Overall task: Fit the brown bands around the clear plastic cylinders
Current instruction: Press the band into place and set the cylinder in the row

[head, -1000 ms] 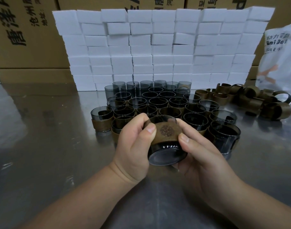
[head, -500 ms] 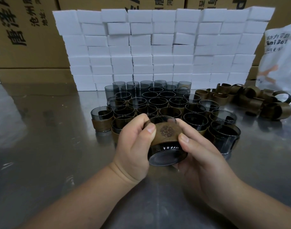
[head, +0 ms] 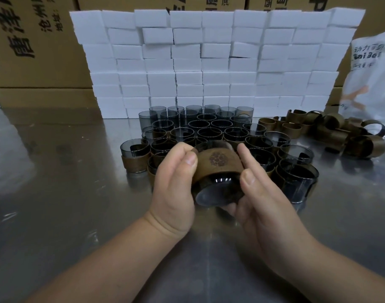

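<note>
One cylinder of smoky see-through plastic is held above the near middle of the table, tipped so its round base faces the camera. It sits between the two hands. A brown band with a matt, leathery look wraps its upper half and carries one round flower-like stamp on the side facing up. The left hand grips the cylinder from the left, with the thumb lying on the band's left edge and the fingers curled round the far side. The right hand holds it from the right and from below. Its thumb presses the band's lower right corner, its forefinger stretches straight up along the band's right side, and the other fingers are tucked under the base. Behind the hands, towards the middle of the table, a tight group of standing cylinders fills several rows. There are perhaps three dozen, though they overlap too much for a sure count, and many of the nearer ones wear bands. Towards the far right edge lies a heap of loose bands, a dozen or more, curled into open rings. Along the far edge stands a wall of white foam blocks, about nine layers high, with printed cardboard boxes behind it and one white plastic bag at the right.
</note>
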{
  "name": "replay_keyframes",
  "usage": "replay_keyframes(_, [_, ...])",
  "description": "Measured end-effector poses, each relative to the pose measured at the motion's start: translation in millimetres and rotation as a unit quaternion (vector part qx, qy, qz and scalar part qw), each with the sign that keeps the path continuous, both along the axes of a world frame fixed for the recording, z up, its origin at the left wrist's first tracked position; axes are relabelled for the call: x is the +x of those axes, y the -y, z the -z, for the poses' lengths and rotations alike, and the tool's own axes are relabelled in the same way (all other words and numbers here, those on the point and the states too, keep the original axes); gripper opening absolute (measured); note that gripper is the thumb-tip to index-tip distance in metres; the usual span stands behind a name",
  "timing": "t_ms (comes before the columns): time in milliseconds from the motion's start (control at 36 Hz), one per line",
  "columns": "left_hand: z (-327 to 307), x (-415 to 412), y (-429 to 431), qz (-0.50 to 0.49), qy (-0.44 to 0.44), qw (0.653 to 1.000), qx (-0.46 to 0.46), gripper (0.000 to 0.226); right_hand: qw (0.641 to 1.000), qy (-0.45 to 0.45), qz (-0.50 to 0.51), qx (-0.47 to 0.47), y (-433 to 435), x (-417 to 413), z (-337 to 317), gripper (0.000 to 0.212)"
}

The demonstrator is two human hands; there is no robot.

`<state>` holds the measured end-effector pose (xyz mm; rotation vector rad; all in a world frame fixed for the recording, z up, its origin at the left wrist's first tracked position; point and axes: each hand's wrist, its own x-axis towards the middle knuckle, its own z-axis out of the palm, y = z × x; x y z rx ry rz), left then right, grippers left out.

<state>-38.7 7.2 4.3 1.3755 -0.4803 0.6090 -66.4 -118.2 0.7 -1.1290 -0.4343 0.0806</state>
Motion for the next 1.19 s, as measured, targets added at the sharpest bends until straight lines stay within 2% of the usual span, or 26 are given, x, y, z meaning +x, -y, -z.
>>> replay_keyframes(56, [-5,3,-1,-0.039,0.007,0.999,-0.034,0.033,0.999,0.021,0.023,-0.023,-1,-1,3,0.069])
replay_keyframes(139, [-16,12,-9,-0.145,-0.026,0.985,-0.086,0.023,0.984,0.079,0.079,-0.137,-1,-2,8,0.047])
replay_keyframes(194, [-25,21,-16,-0.230,-0.068,0.965,-0.105,0.024,0.965,0.129,0.071,-0.216,-4,-5,11,0.035])
replay_keyframes(250, [-35,31,-20,-0.264,-0.099,0.953,-0.115,0.026,0.937,0.190,0.053,-0.288,-6,-7,14,0.022])
replay_keyframes(278, [-40,37,-22,-0.267,-0.105,0.951,-0.117,0.025,0.924,0.212,0.047,-0.314,-7,-7,15,0.019])
replay_keyframes(361, [-58,61,-31,-0.281,-0.112,0.949,-0.089,0.022,0.895,0.253,0.044,-0.363,-8,-6,16,0.030])
replay_keyframes(445, [-77,97,-51,-0.300,-0.125,0.945,-0.028,0.029,0.879,0.260,0.026,-0.398,-7,-3,14,0.035])
replay_keyframes(528, [-83,136,-76,-0.333,-0.165,0.925,0.082,0.038,0.862,0.261,0.007,-0.434,-7,0,13,0.034])
replay_keyframes(611, [-80,162,-103,-0.352,-0.221,0.892,0.179,0.025,0.854,0.264,-0.003,-0.449,-8,3,12,0.034])
replay_keyframes(667, [-76,170,-117,-0.354,-0.288,0.851,0.260,0.031,0.851,0.259,-0.013,-0.457,-9,4,12,0.036])
replay_keyframes(778, [-62,178,-129,-0.363,-0.306,0.796,0.376,0.027,0.845,0.265,-0.031,-0.463,-9,7,11,0.035])
replay_keyframes(889, [-59,188,-120,-0.351,-0.339,0.775,0.401,0.027,0.847,0.265,-0.050,-0.459,-9,9,7,0.025])
replay_keyframes(945, [-62,195,-115,-0.361,-0.320,0.773,0.411,0.027,0.854,0.257,-0.052,-0.450,-9,8,5,0.023])
replay_keyframes(1056, [-75,207,-99,-0.344,-0.222,0.776,0.479,0.024,0.860,0.252,-0.061,-0.438,-10,7,5,0.021])
replay_keyframes(1111, [-79,212,-88,-0.321,-0.199,0.772,0.511,0.030,0.862,0.252,-0.067,-0.435,-10,7,6,0.016])
replay_keyframes(1195, [-79,217,-69,-0.293,-0.191,0.758,0.551,0.032,0.862,0.259,-0.057,-0.432,-10,8,9,0.021])
